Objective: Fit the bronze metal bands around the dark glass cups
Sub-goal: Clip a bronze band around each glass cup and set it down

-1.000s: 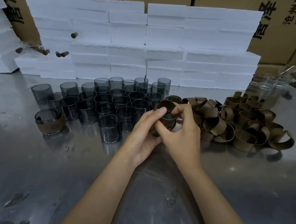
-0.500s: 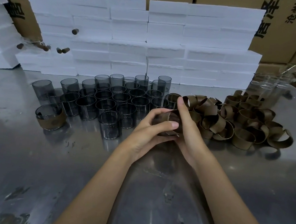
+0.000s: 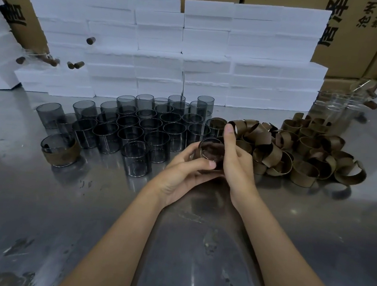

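Dark glass cup (image 3: 211, 151) with a bronze band around it, held above the counter (image 3: 192, 251) between both hands. Left hand (image 3: 184, 174) fingers curl under and around it; right hand (image 3: 235, 163) cups the far side, index finger straight up. Unbanded cups (image 3: 136, 133) just left, loose bands (image 3: 301, 153) right. Risk: smooth glass could slip while the band is pushed; a springy open band may sit crooked.

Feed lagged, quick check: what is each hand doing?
Left hand: grips the banded cup.
Right hand: grips the same cup.
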`<state>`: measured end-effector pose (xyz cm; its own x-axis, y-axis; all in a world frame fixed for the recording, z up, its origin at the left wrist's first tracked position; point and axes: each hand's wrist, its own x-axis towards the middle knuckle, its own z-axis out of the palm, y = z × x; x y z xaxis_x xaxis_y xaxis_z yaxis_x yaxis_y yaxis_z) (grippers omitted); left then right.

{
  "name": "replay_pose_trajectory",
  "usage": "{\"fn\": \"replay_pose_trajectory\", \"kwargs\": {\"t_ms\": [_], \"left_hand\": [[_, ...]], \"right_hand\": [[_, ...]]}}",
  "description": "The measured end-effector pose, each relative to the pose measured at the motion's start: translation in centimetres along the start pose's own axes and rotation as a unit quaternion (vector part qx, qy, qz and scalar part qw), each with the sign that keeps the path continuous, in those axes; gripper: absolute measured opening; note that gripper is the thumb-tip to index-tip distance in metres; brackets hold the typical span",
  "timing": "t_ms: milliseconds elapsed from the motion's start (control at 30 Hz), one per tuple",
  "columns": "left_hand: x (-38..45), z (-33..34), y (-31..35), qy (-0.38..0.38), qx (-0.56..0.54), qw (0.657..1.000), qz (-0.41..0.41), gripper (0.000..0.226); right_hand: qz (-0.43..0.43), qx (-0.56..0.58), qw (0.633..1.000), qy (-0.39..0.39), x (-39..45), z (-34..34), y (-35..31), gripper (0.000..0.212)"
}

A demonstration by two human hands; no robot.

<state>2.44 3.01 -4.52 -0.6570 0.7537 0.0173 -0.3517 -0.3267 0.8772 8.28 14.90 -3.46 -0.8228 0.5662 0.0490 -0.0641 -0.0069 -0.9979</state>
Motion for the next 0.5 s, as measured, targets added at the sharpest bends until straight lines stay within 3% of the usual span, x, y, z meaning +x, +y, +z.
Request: {"fn": "replay_pose_trajectory", "kwargs": {"t_ms": [167,267,367,500], "left_hand": [[0.1,0.1,0.1,-0.017,0.006,1.0,-0.012,0.062],[0.1,0.3,0.1,-0.009,0.005,1.0,-0.012,0.059],[0.2,0.8,0.2,0.051,-0.015,0.999,-0.01,0.062],[0.9,1.2,0.2,0.19,-0.011,0.982,-0.009,0.056]], "right_hand": [[0.007,0.045,0.997,0.056,0.6,0.0,0.9,0.051],[0.028,0.084,0.995,0.05,0.6,-0.1,1.0,0.044],[0.051,0.153,0.986,0.035,0.6,0.1,0.5,0.041],[0.035,0.127,0.991,0.03,0.4,1.1,0.4,0.022]]}}
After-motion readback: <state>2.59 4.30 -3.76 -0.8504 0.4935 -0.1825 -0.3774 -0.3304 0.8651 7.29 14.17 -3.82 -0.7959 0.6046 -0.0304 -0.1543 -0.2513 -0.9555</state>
